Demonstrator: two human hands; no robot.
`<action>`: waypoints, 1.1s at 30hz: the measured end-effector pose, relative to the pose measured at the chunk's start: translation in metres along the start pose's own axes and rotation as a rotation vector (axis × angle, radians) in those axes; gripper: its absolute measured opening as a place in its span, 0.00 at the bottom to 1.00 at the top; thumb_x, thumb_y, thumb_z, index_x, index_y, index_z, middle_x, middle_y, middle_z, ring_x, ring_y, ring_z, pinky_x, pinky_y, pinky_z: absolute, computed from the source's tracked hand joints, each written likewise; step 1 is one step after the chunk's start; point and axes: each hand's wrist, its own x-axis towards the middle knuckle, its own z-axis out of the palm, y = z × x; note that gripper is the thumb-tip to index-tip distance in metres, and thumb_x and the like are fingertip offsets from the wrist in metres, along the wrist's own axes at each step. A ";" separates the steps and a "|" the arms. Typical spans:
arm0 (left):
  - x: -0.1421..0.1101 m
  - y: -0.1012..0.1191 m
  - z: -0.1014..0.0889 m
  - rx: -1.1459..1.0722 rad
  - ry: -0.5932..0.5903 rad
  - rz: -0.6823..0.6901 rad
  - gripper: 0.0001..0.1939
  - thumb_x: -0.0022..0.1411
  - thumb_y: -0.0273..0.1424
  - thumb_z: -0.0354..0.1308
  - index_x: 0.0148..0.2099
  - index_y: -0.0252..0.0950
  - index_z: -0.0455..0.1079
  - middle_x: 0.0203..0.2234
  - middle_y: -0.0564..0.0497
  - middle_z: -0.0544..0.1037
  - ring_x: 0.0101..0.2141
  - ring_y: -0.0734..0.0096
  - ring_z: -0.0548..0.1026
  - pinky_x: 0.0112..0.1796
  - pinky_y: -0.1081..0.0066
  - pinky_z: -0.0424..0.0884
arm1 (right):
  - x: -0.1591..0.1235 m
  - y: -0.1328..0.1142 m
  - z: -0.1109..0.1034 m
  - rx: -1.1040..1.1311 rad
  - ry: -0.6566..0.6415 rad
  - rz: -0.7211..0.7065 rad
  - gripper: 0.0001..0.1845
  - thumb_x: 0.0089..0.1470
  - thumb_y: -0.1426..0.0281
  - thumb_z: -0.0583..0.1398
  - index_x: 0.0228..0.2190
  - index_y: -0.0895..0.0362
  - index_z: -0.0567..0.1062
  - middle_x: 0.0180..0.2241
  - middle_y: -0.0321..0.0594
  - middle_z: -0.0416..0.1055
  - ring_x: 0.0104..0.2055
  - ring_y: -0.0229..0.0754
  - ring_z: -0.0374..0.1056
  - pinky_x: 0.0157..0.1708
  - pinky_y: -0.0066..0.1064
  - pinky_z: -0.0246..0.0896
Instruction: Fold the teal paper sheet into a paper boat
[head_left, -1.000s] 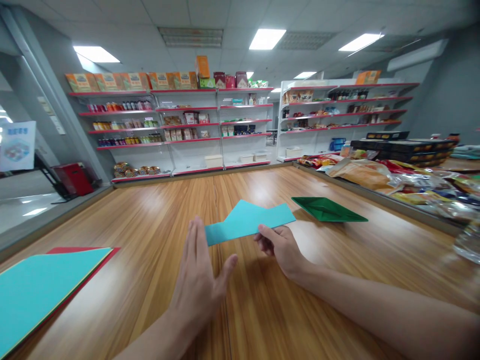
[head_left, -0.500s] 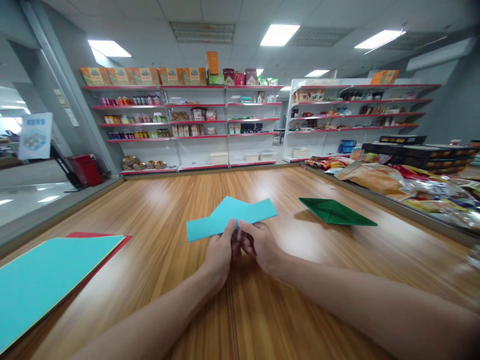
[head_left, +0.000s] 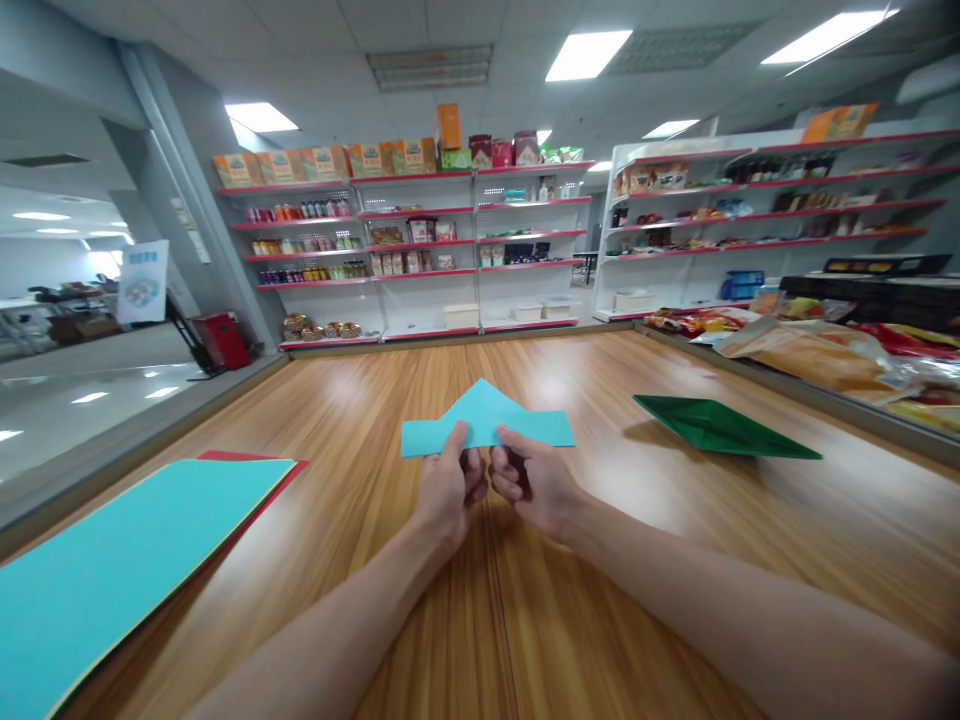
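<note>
A light blue folded paper (head_left: pixel 484 407) is held up over the table, its pointed peak facing away from me and a flat strip sticking out on either side. My left hand (head_left: pixel 450 480) pinches its lower edge left of the middle, thumb on top and fingers curled below. On the right of the middle, my right hand (head_left: pixel 536 478) grips the same edge in a like pinch. The paper hides whatever lies behind it. A dark green folded paper boat (head_left: pixel 724 427) rests on the table to the right, apart from both hands.
A stack of coloured sheets (head_left: pixel 150 540), light blue on top with yellow and red beneath, lies at the left. The wooden table (head_left: pixel 360 400) has a raised rim. Bagged snacks (head_left: pixel 817 355) and dark boxes (head_left: pixel 870 300) are beyond its right edge. Stocked shelves (head_left: pixel 412 270) stand behind.
The blue paper has levelled out from a tilt, and my hands have moved slightly apart along its edge. My view has turned a little to the left.
</note>
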 end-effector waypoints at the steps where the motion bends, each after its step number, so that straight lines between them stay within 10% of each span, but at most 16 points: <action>1: 0.002 0.001 -0.001 -0.009 0.017 0.025 0.26 0.53 0.48 0.61 0.17 0.37 0.54 0.09 0.62 0.53 0.12 0.83 0.49 0.14 0.77 0.49 | 0.000 -0.001 0.000 0.017 0.003 0.001 0.23 0.47 0.55 0.61 0.15 0.58 0.64 0.12 0.29 0.54 0.13 0.29 0.48 0.15 0.25 0.36; 18: 0.020 0.006 -0.023 -0.024 0.135 0.137 0.28 0.56 0.48 0.61 0.17 0.36 0.56 0.09 0.61 0.54 0.11 0.84 0.50 0.12 0.79 0.48 | 0.010 -0.007 -0.013 0.112 0.041 -0.044 0.21 0.49 0.60 0.61 0.15 0.57 0.60 0.12 0.28 0.52 0.12 0.29 0.45 0.14 0.26 0.35; 33: -0.001 0.000 -0.012 0.116 -0.104 -0.061 0.29 0.52 0.55 0.59 0.19 0.33 0.64 0.07 0.58 0.58 0.10 0.81 0.54 0.13 0.77 0.57 | -0.003 0.007 -0.002 -0.119 0.067 -0.127 0.25 0.47 0.54 0.61 0.13 0.59 0.64 0.12 0.31 0.55 0.13 0.29 0.47 0.13 0.26 0.33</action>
